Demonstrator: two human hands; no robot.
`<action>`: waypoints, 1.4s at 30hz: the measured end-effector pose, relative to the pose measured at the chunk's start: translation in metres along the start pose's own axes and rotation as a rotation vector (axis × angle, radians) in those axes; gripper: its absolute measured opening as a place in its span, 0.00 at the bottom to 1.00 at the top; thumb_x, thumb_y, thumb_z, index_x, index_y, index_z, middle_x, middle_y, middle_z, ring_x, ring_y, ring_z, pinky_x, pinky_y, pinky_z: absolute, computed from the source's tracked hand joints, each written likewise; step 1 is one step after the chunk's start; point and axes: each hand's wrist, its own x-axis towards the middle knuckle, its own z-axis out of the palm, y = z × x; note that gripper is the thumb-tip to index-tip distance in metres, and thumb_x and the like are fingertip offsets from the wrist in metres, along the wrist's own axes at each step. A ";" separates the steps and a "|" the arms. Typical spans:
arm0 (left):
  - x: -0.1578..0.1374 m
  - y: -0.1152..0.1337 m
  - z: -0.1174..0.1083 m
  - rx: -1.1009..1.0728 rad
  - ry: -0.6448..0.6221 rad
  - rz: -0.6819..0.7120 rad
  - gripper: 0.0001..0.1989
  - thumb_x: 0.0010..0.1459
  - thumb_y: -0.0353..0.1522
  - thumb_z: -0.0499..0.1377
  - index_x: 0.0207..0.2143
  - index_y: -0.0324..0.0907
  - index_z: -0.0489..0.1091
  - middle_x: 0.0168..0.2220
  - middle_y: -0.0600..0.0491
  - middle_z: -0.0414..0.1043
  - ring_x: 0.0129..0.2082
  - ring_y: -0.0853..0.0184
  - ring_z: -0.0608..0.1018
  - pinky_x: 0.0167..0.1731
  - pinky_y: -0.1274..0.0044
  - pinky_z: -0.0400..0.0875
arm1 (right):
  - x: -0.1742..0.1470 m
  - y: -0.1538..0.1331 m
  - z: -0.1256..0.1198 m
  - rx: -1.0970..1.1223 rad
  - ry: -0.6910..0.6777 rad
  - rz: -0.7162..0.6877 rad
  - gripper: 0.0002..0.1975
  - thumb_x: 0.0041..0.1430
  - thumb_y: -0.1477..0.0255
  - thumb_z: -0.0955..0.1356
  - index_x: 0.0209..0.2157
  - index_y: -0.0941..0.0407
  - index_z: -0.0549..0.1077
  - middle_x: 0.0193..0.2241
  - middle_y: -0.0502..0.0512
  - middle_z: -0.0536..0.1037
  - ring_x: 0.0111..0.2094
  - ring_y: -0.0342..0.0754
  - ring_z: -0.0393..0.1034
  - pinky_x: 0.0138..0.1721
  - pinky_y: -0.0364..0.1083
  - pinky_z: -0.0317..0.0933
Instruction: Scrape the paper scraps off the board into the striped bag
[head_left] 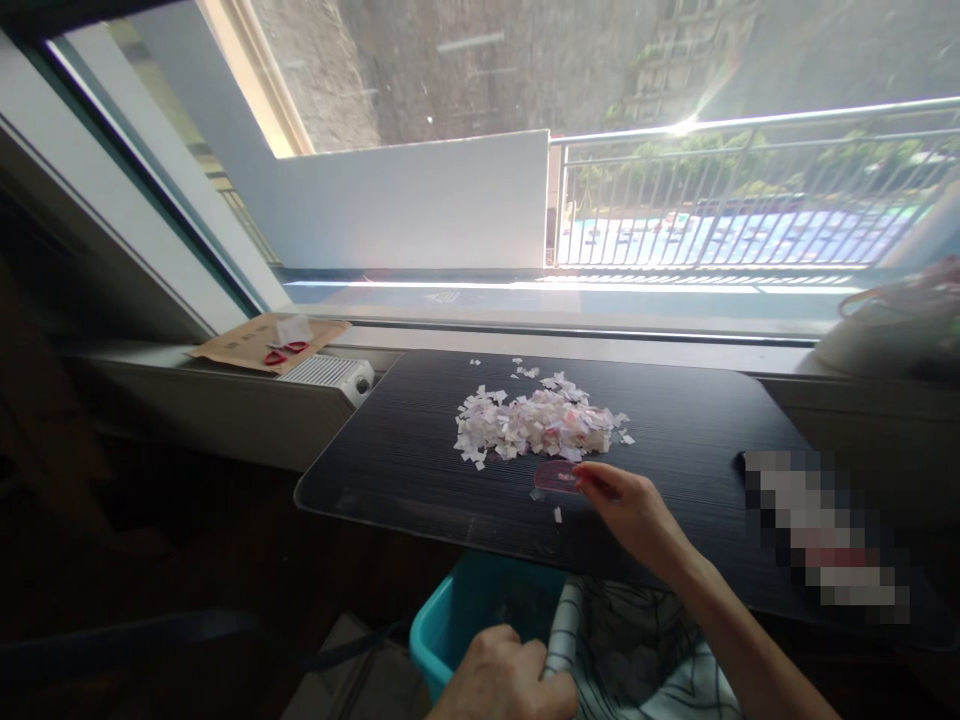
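My right hand (626, 505) pinches a pink see-through flat piece (553, 477), rounded at its left end, just above the black tabletop (420, 490). Right behind that piece lies a heap of small white and pinkish paper scraps (536, 425). A white scrap (557, 515) and a see-through bit lie nearer the front edge. Below the table edge, my left hand (504, 680) is closed round the edge of a white cloth with dark checks (566, 625). A teal bin (431, 625) stands beside that hand, its inside dark. What the left fingertips touch is hidden.
Red-handled scissors (286, 352) lie on a brown paper envelope (244, 343) on the sill at left, beside a white radiator (334, 378). A blurred-out item (817, 530) lies at the table's right. A pale bag (892, 325) sits by the window.
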 end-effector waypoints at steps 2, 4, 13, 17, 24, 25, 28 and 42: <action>0.001 0.000 -0.002 0.005 -0.020 -0.002 0.17 0.43 0.41 0.70 0.22 0.46 0.65 0.16 0.60 0.65 0.12 0.68 0.65 0.14 0.74 0.50 | -0.004 0.001 0.000 0.008 -0.076 -0.008 0.12 0.58 0.68 0.65 0.39 0.55 0.78 0.31 0.52 0.82 0.31 0.48 0.76 0.34 0.43 0.67; 0.002 0.000 -0.005 0.012 -0.057 -0.009 0.15 0.45 0.40 0.69 0.23 0.46 0.66 0.17 0.59 0.67 0.13 0.68 0.67 0.15 0.75 0.53 | -0.009 0.003 -0.001 0.016 -0.081 0.003 0.12 0.57 0.68 0.65 0.39 0.55 0.78 0.32 0.51 0.82 0.32 0.48 0.76 0.35 0.43 0.67; 0.008 -0.001 -0.013 0.020 -0.218 0.015 0.11 0.52 0.39 0.65 0.25 0.46 0.67 0.19 0.58 0.68 0.14 0.66 0.70 0.16 0.75 0.58 | -0.026 -0.004 -0.007 -0.001 -0.104 0.008 0.12 0.58 0.68 0.65 0.39 0.54 0.78 0.33 0.51 0.82 0.33 0.47 0.76 0.36 0.43 0.67; 0.009 0.000 -0.017 -0.008 -0.225 0.022 0.10 0.53 0.38 0.64 0.26 0.45 0.67 0.20 0.58 0.68 0.16 0.66 0.71 0.17 0.75 0.59 | -0.031 -0.005 -0.010 -0.003 -0.088 0.029 0.13 0.58 0.67 0.65 0.41 0.54 0.78 0.34 0.51 0.82 0.33 0.47 0.75 0.36 0.42 0.67; 0.011 0.000 -0.020 -0.026 -0.256 0.006 0.09 0.55 0.38 0.63 0.27 0.45 0.68 0.21 0.57 0.68 0.17 0.66 0.71 0.18 0.75 0.60 | -0.042 -0.008 -0.011 -0.001 -0.177 0.031 0.12 0.58 0.69 0.65 0.40 0.54 0.78 0.34 0.51 0.82 0.33 0.47 0.75 0.37 0.42 0.67; 0.011 0.000 -0.020 -0.030 -0.261 0.006 0.09 0.55 0.38 0.63 0.27 0.45 0.68 0.21 0.57 0.68 0.17 0.66 0.71 0.18 0.75 0.60 | -0.042 -0.009 -0.010 0.011 -0.188 0.027 0.12 0.58 0.68 0.65 0.40 0.54 0.78 0.34 0.51 0.82 0.33 0.47 0.75 0.37 0.42 0.67; 0.010 0.000 -0.020 -0.034 -0.259 0.005 0.10 0.55 0.39 0.63 0.27 0.45 0.68 0.21 0.57 0.68 0.17 0.66 0.70 0.18 0.75 0.59 | -0.040 -0.008 -0.010 0.016 -0.139 0.035 0.13 0.59 0.67 0.64 0.40 0.55 0.78 0.35 0.52 0.82 0.34 0.48 0.75 0.37 0.43 0.67; 0.005 -0.001 -0.014 -0.050 -0.123 -0.029 0.11 0.51 0.37 0.65 0.26 0.45 0.66 0.19 0.59 0.65 0.16 0.68 0.67 0.19 0.76 0.57 | -0.041 0.010 -0.013 -0.007 0.100 0.108 0.16 0.59 0.64 0.64 0.44 0.57 0.76 0.38 0.57 0.82 0.36 0.51 0.77 0.39 0.46 0.70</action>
